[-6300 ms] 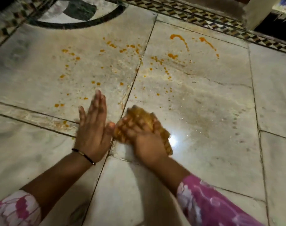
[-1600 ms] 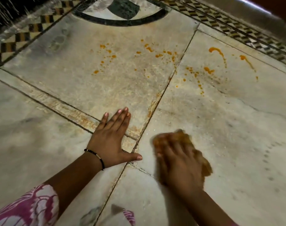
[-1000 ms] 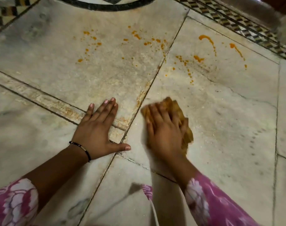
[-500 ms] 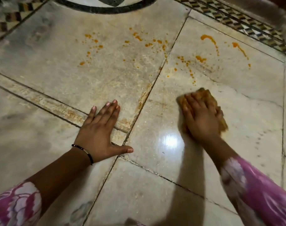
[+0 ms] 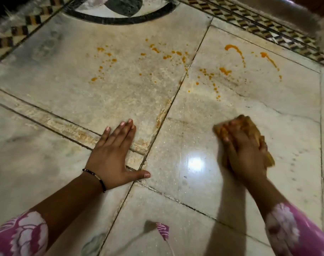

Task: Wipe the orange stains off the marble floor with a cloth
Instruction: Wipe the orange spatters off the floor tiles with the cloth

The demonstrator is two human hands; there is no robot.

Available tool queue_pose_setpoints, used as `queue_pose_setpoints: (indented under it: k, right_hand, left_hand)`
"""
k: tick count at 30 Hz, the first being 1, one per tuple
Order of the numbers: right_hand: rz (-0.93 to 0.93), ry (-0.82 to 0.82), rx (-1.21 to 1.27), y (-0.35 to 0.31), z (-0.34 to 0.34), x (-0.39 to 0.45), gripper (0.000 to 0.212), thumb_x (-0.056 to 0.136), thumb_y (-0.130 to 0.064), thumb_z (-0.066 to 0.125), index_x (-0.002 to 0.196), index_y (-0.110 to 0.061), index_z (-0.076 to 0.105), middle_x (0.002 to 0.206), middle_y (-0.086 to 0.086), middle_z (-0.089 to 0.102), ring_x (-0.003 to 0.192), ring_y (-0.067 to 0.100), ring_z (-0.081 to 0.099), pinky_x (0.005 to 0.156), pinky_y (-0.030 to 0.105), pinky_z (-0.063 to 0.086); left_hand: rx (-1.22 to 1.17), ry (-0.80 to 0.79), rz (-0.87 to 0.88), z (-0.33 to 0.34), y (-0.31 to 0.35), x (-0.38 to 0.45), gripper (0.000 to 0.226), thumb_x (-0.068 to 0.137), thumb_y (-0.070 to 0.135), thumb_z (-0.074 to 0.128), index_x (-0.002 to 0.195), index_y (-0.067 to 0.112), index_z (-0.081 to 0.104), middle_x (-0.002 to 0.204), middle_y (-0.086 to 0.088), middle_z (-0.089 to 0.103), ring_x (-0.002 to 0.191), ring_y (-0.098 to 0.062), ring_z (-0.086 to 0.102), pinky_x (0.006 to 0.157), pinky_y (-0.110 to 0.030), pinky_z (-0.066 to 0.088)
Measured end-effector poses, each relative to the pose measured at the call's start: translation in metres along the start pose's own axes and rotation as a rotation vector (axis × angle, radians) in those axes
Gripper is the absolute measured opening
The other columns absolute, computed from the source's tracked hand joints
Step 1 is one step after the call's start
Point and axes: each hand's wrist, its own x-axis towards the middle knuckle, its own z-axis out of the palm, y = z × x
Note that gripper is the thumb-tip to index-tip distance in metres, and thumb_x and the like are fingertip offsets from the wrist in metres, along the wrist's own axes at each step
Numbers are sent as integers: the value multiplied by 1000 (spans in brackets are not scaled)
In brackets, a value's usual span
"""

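My right hand (image 5: 244, 152) presses an orange-stained cloth (image 5: 249, 124) flat against the marble floor (image 5: 120, 93) on the right slab; the hand is blurred. My left hand (image 5: 113, 154) lies flat on the floor with fingers spread, holding nothing, its thumb over a tile joint. Orange stains (image 5: 166, 56) are spattered over the far part of the left slab. Longer orange streaks (image 5: 235, 50) lie on the right slab beyond the cloth. The floor between my hands is wet and shiny.
A dark curved inlay (image 5: 120, 19) lies at the far middle. Checkered mosaic borders run along the far left (image 5: 18, 34) and far right (image 5: 259, 24). A faint orange smear (image 5: 79, 133) follows the narrow strip by my left hand. A pink cloth tip (image 5: 163, 230) hangs near me.
My right hand has slid the cloth to the right and slightly toward me over the last half second. My left hand has stayed planted. Nearer stains seen earlier are gone.
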Motion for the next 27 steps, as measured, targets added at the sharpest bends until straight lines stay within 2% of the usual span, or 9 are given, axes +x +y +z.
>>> queue_pose_setpoints:
  k: [3,7,9,12,17,19,22,25,27]
  right_hand:
    - [177,19,53,-33,10,68,41,96,-48,32,132,-37,48,141,-1,50,135,23,33,109,56,11]
    - [-290,-143,-34,-85,22,41,44,90,-50,36,129,-36,52,131,-8,58,124,23,43,109,56,15]
    - [-389,-161,-5,-66,11,1,49,86,-54,37,130,-39,51,132,-13,57,120,18,43,105,53,21]
    - [-181,-102,-65,-2,-8,-15,58,81,-63,32,131,-39,50,134,-7,57,127,24,40,101,51,24]
    - [89,-81,-95,6,-2,95,61,90,-58,28,147,-37,21,159,-6,15,145,27,4,107,66,9]
    - [-17,-119,-124,-30,15,133,61,90,-54,26,147,-34,20,159,-4,15,146,27,6,107,67,7]
    - [-422,-223,-214,-60,25,125,65,87,-56,15,149,-33,18,158,-6,18,145,26,12,107,67,2]
    - [-848,-346,-356,6,-4,101,62,92,-56,21,150,-32,16,158,-9,13,146,20,10,112,59,1]
    - [-855,-363,-408,63,-25,106,63,92,-57,23,150,-34,11,158,-10,13,146,18,11,113,56,2]
  left_hand:
    - [-9,-9,0,0,2,0,124,57,97,22,150,17,0,158,2,-7,145,-12,-8,117,-39,-7]
    - [-76,-32,57,-5,12,-1,121,59,96,20,149,19,-6,157,4,-14,144,-10,-14,116,-38,-11]
    - [-59,-46,132,-13,15,8,121,59,96,17,148,18,-11,156,4,-19,143,-11,-16,116,-39,-11]
    - [28,-56,226,-27,21,34,120,59,95,11,145,18,-23,152,2,-31,140,-11,-26,116,-40,-15]
    - [121,-72,262,-25,28,83,121,61,93,15,144,14,-24,152,-6,-31,141,-19,-25,116,-42,-13]
    - [109,-42,199,-23,32,101,123,60,93,14,144,10,-21,152,-10,-30,142,-24,-22,116,-43,-13]
    - [12,23,74,-21,43,122,127,59,92,14,145,5,-16,153,-17,-25,143,-28,-19,116,-44,-11]
    - [-113,58,14,-14,71,136,126,61,92,18,146,4,-14,153,-18,-23,143,-28,-20,117,-46,-9]
    - [-152,62,-28,-8,91,144,125,63,91,20,146,4,-13,153,-16,-23,142,-26,-21,117,-47,-9]
